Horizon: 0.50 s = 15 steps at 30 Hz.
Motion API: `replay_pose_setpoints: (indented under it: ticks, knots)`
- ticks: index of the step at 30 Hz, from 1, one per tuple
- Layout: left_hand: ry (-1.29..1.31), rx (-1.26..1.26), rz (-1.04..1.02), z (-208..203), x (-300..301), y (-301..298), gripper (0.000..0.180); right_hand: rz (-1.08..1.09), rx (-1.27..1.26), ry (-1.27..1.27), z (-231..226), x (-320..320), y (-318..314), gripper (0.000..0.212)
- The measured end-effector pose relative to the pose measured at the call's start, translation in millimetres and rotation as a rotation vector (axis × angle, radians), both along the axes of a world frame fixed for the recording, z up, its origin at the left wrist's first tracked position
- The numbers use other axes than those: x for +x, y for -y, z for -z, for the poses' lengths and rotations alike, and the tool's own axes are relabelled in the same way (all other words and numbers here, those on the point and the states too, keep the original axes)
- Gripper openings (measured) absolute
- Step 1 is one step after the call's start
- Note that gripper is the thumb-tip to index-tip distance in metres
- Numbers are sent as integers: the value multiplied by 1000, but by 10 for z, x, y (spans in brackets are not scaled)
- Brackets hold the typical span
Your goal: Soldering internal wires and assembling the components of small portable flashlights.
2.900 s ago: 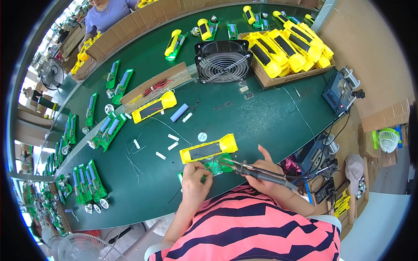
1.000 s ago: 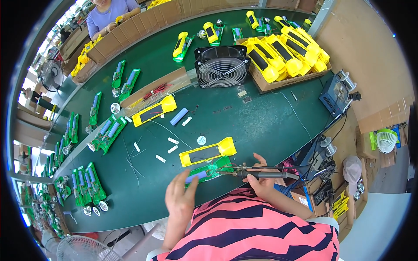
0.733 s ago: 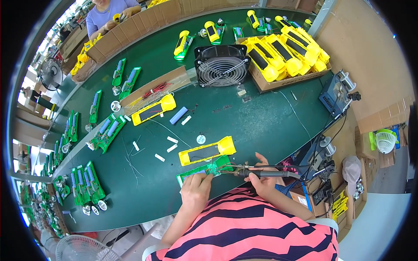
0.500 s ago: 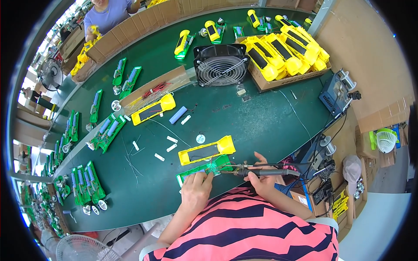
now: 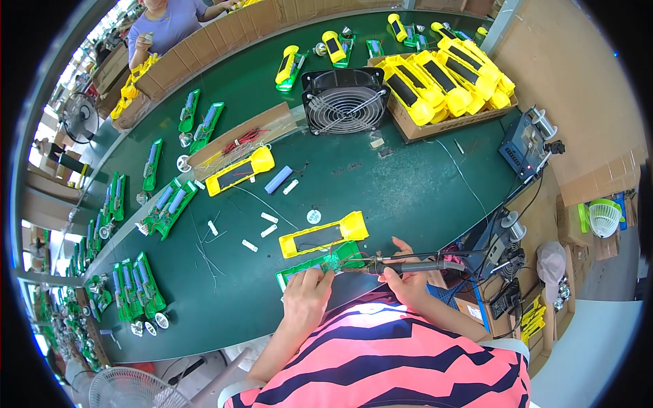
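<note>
- Green shell (image 5: 320,265) with a circuit board lies at the near edge of the green table (image 5: 408,190), at 6 o'clock, touching the yellow shell (image 5: 324,235) just beyond it.
- Left hand (image 5: 306,299) rests on the green shell's near edge, fingers curled and pinched at the board, seemingly around a thin wire; the exact hold is too small to tell.
- Right hand (image 5: 406,277) grips a soldering iron (image 5: 408,266) like a pen, fingers closed round the handle, tip pointing toward 9 o'clock and meeting the board.
- Both forearms enter from 6 o'clock, wrists low over the table edge.
- Judged from the layout, work sits mid-joint: the two shell halves lie apart and open, so soldering appears unfinished and closing remains.
- Another yellow shell (image 5: 239,171) waits at 11 o'clock; green units (image 5: 139,296) line the 9 o'clock edge.
- Finished yellow units fill a box (image 5: 442,75) at 1 o'clock, beside a fan (image 5: 345,100) at 12.
</note>
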State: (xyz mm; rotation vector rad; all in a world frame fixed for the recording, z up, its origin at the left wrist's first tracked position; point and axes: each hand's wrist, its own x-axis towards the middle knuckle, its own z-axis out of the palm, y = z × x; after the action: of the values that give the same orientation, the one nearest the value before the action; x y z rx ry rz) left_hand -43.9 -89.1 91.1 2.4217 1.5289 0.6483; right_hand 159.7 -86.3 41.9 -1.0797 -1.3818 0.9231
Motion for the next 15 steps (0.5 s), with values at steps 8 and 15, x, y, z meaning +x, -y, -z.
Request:
replay_pose_setpoints:
  ticks: [8,15]
  knots:
    - [-4,-2,-13,9,8,-1,19,30,-352,-232,-52,2,84,11]
    - [-18,15,-23,4,37,-11,19,-2,-254,-199,-13,162,31,28]
